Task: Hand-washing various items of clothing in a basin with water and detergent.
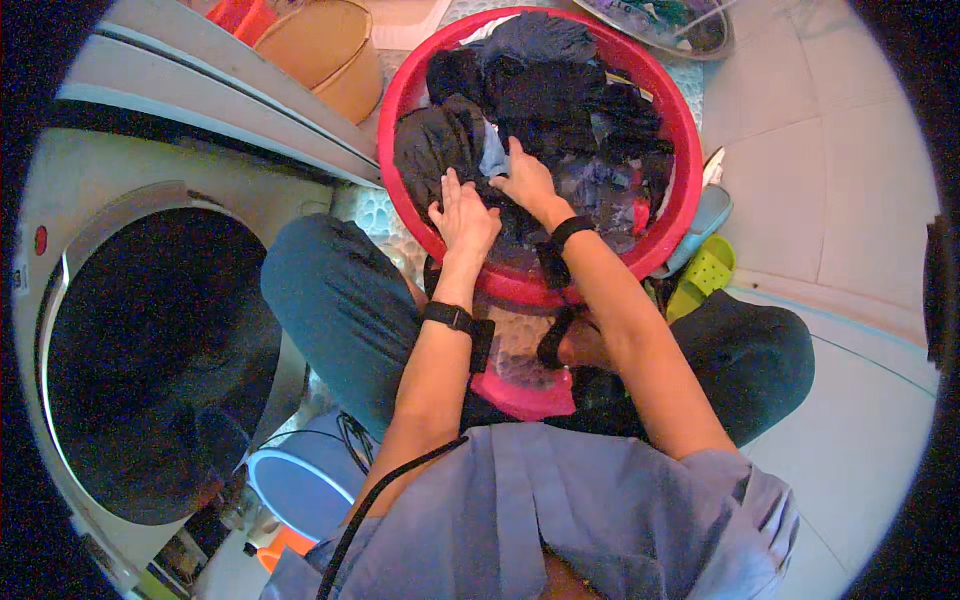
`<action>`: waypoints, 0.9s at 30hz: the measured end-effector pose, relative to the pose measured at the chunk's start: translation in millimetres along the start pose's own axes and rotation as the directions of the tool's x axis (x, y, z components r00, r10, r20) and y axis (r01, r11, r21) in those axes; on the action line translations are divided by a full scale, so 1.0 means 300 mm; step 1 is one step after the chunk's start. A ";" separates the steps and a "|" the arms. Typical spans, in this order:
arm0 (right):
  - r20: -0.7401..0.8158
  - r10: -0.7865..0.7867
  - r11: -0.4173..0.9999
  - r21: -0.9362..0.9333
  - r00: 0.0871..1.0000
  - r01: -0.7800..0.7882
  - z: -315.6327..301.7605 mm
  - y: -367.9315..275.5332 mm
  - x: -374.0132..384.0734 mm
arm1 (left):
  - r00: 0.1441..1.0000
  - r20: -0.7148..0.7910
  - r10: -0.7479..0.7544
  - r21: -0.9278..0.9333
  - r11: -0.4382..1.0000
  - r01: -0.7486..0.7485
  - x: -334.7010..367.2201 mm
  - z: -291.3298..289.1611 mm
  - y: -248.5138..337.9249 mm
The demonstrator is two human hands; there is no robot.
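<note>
A red round tub [690,150] in front of me holds a heap of dark wet clothes [545,100]. My left hand [466,218] lies on a dark garment [430,145] at the tub's near left, its fingers stretched out. Close beside it, my right hand [527,187] rests on the clothes with a finger pointing away and the thumb apart. Just beyond that thumb shows a small light blue piece of cloth [493,152]. The undersides of both hands are hidden against the cloth.
A front-loading washing machine [110,180] with a dark round door stands at my left. Below it is a blue bucket [300,480]. A tan bucket [320,60] stands at the far left, a metal basin [712,45] far right. Green clogs [705,272] lie right of the tub.
</note>
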State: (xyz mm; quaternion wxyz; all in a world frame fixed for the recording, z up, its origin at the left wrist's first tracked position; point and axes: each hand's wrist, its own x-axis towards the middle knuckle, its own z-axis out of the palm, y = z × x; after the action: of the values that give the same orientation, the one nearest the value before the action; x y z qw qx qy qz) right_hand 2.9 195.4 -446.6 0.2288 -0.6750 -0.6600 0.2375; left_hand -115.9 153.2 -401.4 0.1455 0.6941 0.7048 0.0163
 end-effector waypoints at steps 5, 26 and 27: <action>0.067 0.066 0.912 0.401 0.996 -0.087 -0.048 0.058 -0.013 | 0.998 -0.055 0.032 -0.061 0.998 -0.035 -0.003 0.002 -0.017; -0.290 -0.491 0.862 -0.297 0.822 0.410 -0.145 0.126 0.743 | 0.404 0.122 0.907 -0.963 0.206 -0.173 -0.427 0.393 0.358; -0.205 -0.380 0.905 -0.284 0.902 0.317 -0.115 0.136 0.771 | 0.388 0.252 0.887 -0.921 0.343 -0.187 -0.461 0.433 0.355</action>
State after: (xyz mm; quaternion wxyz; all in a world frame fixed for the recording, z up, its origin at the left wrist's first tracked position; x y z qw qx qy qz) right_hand 59.8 425.7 -449.3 0.2662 -0.5929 -0.7597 0.0208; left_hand 16.7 -2.2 -476.6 0.6829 0.7037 0.1745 0.0895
